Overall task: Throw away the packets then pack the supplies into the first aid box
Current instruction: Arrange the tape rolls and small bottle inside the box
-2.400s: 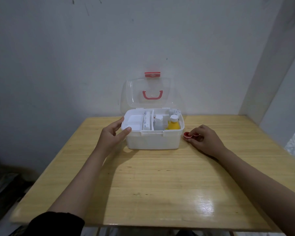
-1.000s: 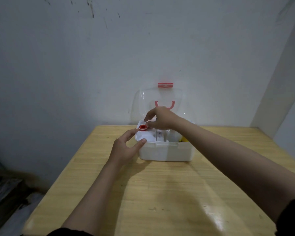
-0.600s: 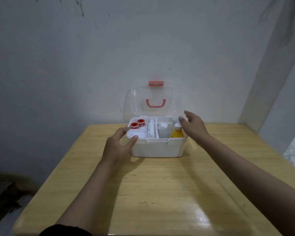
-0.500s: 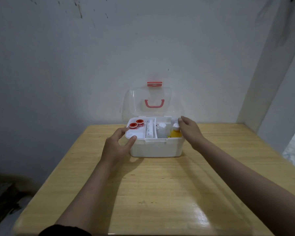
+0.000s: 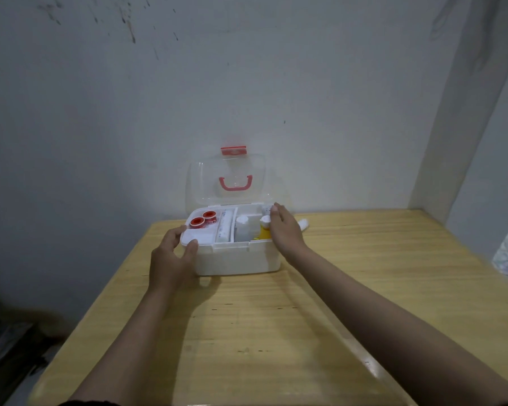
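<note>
The white first aid box (image 5: 235, 257) stands at the table's far middle, its clear lid (image 5: 206, 183) with a red handle (image 5: 235, 185) raised against the wall. Inside lie two red tape rolls (image 5: 203, 218), a white wrapped bandage (image 5: 225, 230), a white bottle (image 5: 242, 227) and a yellow bottle (image 5: 264, 234). My left hand (image 5: 170, 259) grips the box's front left corner, thumb on the rim. My right hand (image 5: 285, 231) lies flat along the right rim, fingers stretched out. Its fingertips touch a small white roll (image 5: 266, 209) at the back right corner.
The box sits on a wooden table (image 5: 276, 332) pushed against a grey wall. A small white object (image 5: 304, 224) lies on the table just right of the box, partly behind my right hand. Dark clutter lies on the floor at the lower left.
My right hand picked up a red tape roll beside the box, put it in the left compartment with another, then moved to the box's right rim. My left hand stayed on the corner.
</note>
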Available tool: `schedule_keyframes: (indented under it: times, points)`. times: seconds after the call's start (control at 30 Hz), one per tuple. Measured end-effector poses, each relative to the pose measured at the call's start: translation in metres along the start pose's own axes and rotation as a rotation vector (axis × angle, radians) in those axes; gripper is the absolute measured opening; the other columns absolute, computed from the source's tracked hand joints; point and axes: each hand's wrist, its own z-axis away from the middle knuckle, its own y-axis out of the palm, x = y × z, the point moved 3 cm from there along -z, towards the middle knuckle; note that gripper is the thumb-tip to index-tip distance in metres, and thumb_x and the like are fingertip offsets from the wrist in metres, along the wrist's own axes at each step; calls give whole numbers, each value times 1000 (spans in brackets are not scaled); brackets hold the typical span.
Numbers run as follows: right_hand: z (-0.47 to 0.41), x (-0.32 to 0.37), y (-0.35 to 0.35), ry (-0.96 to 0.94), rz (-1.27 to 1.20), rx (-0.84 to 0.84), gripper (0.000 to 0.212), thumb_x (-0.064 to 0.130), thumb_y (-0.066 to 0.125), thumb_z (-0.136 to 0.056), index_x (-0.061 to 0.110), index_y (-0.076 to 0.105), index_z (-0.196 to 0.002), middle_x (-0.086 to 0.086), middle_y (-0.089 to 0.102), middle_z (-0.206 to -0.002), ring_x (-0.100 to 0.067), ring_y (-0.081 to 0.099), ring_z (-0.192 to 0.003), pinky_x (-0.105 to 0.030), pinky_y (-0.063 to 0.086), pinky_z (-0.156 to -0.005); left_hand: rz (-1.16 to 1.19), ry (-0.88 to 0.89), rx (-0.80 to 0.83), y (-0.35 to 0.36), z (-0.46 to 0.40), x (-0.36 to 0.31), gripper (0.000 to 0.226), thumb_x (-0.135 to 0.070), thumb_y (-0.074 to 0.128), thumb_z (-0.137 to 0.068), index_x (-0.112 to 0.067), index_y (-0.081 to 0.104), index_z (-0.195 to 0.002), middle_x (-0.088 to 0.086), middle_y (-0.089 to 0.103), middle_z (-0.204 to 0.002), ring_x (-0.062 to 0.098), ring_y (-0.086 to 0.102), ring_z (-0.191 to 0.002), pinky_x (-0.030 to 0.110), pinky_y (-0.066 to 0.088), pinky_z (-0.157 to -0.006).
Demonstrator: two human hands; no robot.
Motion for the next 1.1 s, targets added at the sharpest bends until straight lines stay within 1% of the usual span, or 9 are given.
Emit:
schedule_keyframes:
  times: [0.1, 0.23, 0.33, 0.43, 0.57, 0.77, 0.93, 1.0, 1.1]
  points:
    - [2, 3, 12, -16, -33, 50, 51, 39, 26, -100, 14, 36, -143, 0, 30, -154, -16, 23, -144, -31, 16, -116, 12, -31, -20, -8, -3, 8, 39, -19, 59, -93, -12, 55, -131, 12, 62, -130, 32, 60, -113, 43, 54, -89]
    - [-7, -2, -5, -42, -92, -76, 40, 29, 33, -100, 8, 53, -128, -3, 56, -126, -12, 47, -115, -21, 31, -98, 23, -42, -14, -10, -4, 10, 39, -19, 57, -94, -13, 53, -132, 11, 61, -131, 29, 58, -112, 42, 54, -89]
    - [-23, -25, -33, -101, 224, -195, 37, 20, 49, -92, 10, 53, -128, -12, 59, -128, -28, 52, -119, -37, 41, -100, 48, -47, -13, -8, -1, 8, 40, -21, 56, -94, -12, 54, -133, 7, 61, -128, 22, 56, -108, 36, 52, -84]
    - [-32, -48, -46, -99, 502, -131, 46, 24, 59, -84, 19, 51, -130, -7, 54, -134, -33, 44, -124, -47, 40, -100, 78, -59, -27, -8, 2, 8, 44, -31, 54, -89, -16, 55, -130, 2, 64, -122, 23, 59, -108, 40, 53, -89]
    - [-41, -64, -47, -103, 605, -120, 46, 30, 62, -82, 24, 55, -127, -9, 52, -135, -34, 42, -124, -47, 42, -98, 73, -71, -29, -7, 2, 10, 41, -29, 54, -91, -20, 54, -131, 3, 64, -127, 25, 60, -111, 46, 55, -89]
    - [-44, -78, -42, -109, 700, -185, 24, 23, 55, -87, 21, 65, -109, -11, 55, -114, -35, 54, -106, -44, 46, -86, 59, -59, -34, -6, 1, 12, 41, -24, 55, -94, -18, 52, -134, 5, 61, -132, 26, 58, -116, 46, 55, -90]
    - [-47, -77, -42, -123, 829, -187, 22, 14, 56, -85, 22, 63, -105, -7, 49, -133, -33, 54, -110, -42, 40, -91, 74, -50, -37, -5, 0, 15, 42, -21, 56, -94, -16, 52, -135, 6, 60, -133, 25, 58, -118, 37, 54, -89]
    - [-47, -76, -41, -143, 748, -169, 20, 10, 54, -86, 18, 63, -102, -9, 56, -121, -33, 58, -100, -40, 44, -84, 72, -38, -39, -5, 0, 16, 41, -21, 56, -94, -15, 53, -135, 6, 62, -131, 25, 58, -118, 39, 54, -91]
    - [-41, -61, -41, -203, 408, -243, 18, 1, 53, -86, 10, 65, -95, -14, 60, -106, -30, 62, -93, -36, 49, -78, 74, -30, -33, -7, 0, 16, 41, -21, 58, -94, -16, 53, -134, 6, 62, -131, 25, 59, -117, 42, 55, -91]
